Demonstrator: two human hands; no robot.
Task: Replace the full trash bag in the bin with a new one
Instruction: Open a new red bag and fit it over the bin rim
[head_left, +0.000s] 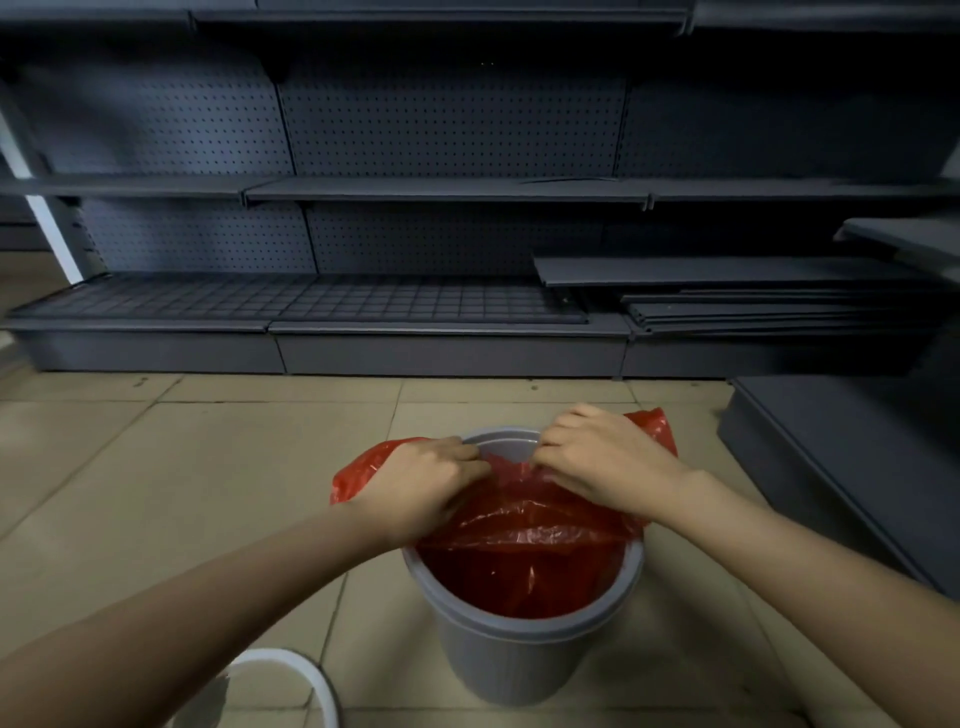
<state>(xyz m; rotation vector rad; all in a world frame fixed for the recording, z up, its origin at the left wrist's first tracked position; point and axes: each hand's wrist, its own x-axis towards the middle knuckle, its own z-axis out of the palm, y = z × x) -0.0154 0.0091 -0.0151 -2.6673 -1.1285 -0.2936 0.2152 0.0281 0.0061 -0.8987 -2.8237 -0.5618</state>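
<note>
A grey plastic bin (511, 660) stands on the tiled floor in front of me. A red plastic bag (524, 540) hangs inside it, its lower part filling the bin's inside and its upper edge bunched over the far rim. My left hand (421, 480) pinches the bag's edge at the far left of the rim. My right hand (597, 457) pinches the same edge at the far right. Red plastic sticks out past both hands, beyond the bin's sides. The near rim is bare grey.
A white ring (306, 675) lies on the floor at the lower left. Dark metal shelving (441, 192) spans the back, with loose shelf boards (753, 306) stacked at the right. A dark panel (841, 457) lies on the floor to the right of the bin.
</note>
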